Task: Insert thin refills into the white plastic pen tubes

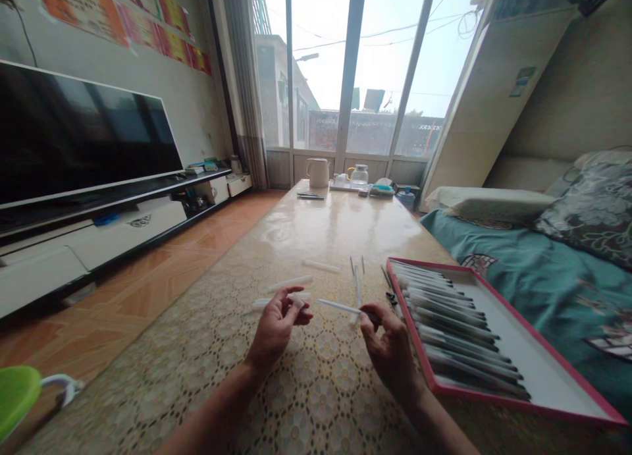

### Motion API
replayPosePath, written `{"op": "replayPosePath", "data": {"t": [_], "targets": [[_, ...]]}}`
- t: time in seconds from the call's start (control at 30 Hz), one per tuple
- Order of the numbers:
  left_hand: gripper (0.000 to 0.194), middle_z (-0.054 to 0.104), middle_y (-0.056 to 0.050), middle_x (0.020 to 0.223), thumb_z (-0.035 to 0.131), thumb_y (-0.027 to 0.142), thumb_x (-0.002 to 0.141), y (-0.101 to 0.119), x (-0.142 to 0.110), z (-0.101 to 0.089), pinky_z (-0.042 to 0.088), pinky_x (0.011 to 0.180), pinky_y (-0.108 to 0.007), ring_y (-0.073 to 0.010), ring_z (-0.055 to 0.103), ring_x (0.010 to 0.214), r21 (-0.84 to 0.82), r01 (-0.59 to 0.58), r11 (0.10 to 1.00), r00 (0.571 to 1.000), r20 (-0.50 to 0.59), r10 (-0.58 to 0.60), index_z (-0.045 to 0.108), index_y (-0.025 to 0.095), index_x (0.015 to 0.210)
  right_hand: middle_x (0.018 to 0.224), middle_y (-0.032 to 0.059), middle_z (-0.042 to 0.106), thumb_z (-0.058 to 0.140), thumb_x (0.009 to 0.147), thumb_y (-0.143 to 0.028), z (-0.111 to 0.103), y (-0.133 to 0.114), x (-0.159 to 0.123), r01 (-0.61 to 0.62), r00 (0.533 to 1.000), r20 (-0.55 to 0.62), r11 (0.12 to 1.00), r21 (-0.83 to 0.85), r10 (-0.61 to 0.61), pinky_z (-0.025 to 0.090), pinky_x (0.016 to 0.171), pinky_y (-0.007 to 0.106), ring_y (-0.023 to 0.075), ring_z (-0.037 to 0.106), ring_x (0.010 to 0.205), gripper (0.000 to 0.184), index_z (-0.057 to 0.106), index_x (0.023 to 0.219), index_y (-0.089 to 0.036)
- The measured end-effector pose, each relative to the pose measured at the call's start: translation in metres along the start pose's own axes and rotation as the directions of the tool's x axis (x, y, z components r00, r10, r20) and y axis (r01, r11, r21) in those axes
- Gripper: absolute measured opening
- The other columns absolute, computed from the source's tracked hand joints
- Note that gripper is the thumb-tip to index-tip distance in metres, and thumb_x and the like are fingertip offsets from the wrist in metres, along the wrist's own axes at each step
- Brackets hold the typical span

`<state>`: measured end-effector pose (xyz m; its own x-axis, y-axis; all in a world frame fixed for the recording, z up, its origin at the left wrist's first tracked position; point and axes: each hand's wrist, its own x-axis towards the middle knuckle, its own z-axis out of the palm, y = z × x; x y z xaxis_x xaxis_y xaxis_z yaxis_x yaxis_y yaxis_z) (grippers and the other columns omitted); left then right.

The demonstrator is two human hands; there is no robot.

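Both my hands are over a long table (306, 231) with a lace-patterned cover. My right hand (390, 346) is closed on a thin white tube (338, 306), a pen barrel, which points left toward my left hand (276, 326). My left hand pinches a small white part (297, 301) at its fingertips, close to the tube's free end. Several loose white tubes (291, 284) and thin dark refills (356, 265) lie on the table just beyond my hands. A pink-rimmed shallow box (543, 412) on my right holds several finished pens in a row.
At the table's far end stand a white jug (318, 172), a glass teapot (359, 174) and small items. A television (74, 139) on a low cabinet lines the left wall. A bed with a teal sheet (533, 264) is on the right. A green object (17, 392) sits at lower left.
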<state>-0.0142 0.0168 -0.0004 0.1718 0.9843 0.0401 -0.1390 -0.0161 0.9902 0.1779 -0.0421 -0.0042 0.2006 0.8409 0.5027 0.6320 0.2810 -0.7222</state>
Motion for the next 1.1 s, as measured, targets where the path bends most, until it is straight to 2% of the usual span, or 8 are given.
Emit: {"op": "replayPosePath", "data": {"t": [0.07,0.2,0.27,0.43,0.63,0.9,0.97,1.1], "targets": [[0.037,0.063,0.0,0.07,0.061,0.03,0.074,-0.002,-0.001,0.0,0.052,0.063,-0.032,-0.0161,0.064,0.061,0.08,-0.028,0.996,0.999,0.034,0.026,0.045,0.018,0.106,0.069,0.0012,0.056,0.045,0.079,-0.023,-0.001,0.001,0.0,-0.002,1.0,-0.011,1.0,-0.005,0.002,0.039,0.06,0.025,0.0149,0.051,0.064,0.013,0.057,0.078,-0.017],[0.029,0.064,-0.002,0.069,0.065,0.032,0.069,-0.004,-0.001,0.001,0.05,0.054,-0.028,-0.0163,0.063,0.058,0.142,-0.009,0.99,0.997,0.082,-0.003,0.049,0.016,0.088,0.071,0.0023,0.057,0.046,0.078,-0.022,-0.001,0.002,-0.001,0.019,1.0,-0.018,1.0,-0.004,-0.019,0.04,0.06,0.025,0.0155,0.051,0.066,0.013,0.057,0.078,-0.017],[0.03,0.062,-0.002,0.066,0.066,0.034,0.067,-0.002,-0.001,0.001,0.047,0.05,-0.026,-0.0145,0.06,0.054,0.142,0.02,0.99,0.996,0.082,-0.032,0.054,0.014,0.086,0.072,0.0028,0.058,0.045,0.078,-0.021,-0.001,0.002,-0.001,0.027,0.999,-0.019,1.0,0.002,-0.027,0.04,0.06,0.025,0.0158,0.052,0.067,0.012,0.057,0.079,-0.017],[0.035,0.052,0.003,0.058,0.068,0.035,0.065,0.001,0.001,-0.002,0.036,0.045,-0.02,-0.0061,0.047,0.045,-0.009,0.13,0.991,0.991,0.031,-0.13,0.064,0.012,0.091,0.068,0.0014,0.055,0.045,0.078,-0.02,-0.001,0.0,0.0,0.031,0.999,-0.028,0.999,-0.014,-0.032,0.039,0.059,0.025,0.0148,0.05,0.062,0.012,0.056,0.076,-0.018],[0.026,0.046,0.006,0.055,0.071,0.03,0.063,-0.003,0.004,-0.007,0.03,0.044,-0.017,-0.0026,0.04,0.043,-0.211,0.254,0.944,0.967,0.079,-0.243,0.062,0.012,0.08,0.066,0.0007,0.053,0.044,0.077,-0.019,-0.002,-0.003,-0.001,0.031,0.999,0.011,0.999,-0.012,-0.031,0.039,0.059,0.025,0.0147,0.05,0.063,0.011,0.055,0.076,-0.017],[0.032,0.047,0.006,0.055,0.073,0.034,0.062,-0.007,0.004,-0.005,0.031,0.045,-0.017,-0.003,0.042,0.043,-0.224,0.269,0.937,0.963,0.078,-0.258,0.059,0.013,0.081,0.068,0.0007,0.054,0.045,0.079,-0.018,0.004,-0.001,-0.003,0.067,0.997,0.028,0.998,0.001,-0.067,0.039,0.059,0.024,0.0138,0.05,0.063,0.012,0.057,0.079,-0.017],[0.032,0.049,0.006,0.056,0.072,0.036,0.062,-0.009,0.004,-0.004,0.031,0.043,-0.017,-0.0035,0.043,0.042,-0.214,0.259,0.942,0.965,0.087,-0.246,0.057,0.013,0.079,0.068,0.0006,0.055,0.044,0.082,-0.019,0.004,-0.002,-0.003,0.087,0.994,0.066,0.996,-0.001,-0.086,0.04,0.059,0.023,0.0133,0.051,0.063,0.013,0.057,0.081,-0.018],[0.032,0.051,0.005,0.057,0.069,0.039,0.064,-0.01,0.003,-0.002,0.032,0.04,-0.017,-0.0036,0.043,0.04,-0.174,0.218,0.96,0.976,0.041,-0.214,0.054,0.015,0.077,0.073,0.001,0.058,0.043,0.086,-0.022,0.004,-0.001,-0.003,0.173,0.964,0.216,0.982,-0.075,-0.153,0.038,0.06,0.022,0.0122,0.054,0.064,0.016,0.059,0.085,-0.019]]}}
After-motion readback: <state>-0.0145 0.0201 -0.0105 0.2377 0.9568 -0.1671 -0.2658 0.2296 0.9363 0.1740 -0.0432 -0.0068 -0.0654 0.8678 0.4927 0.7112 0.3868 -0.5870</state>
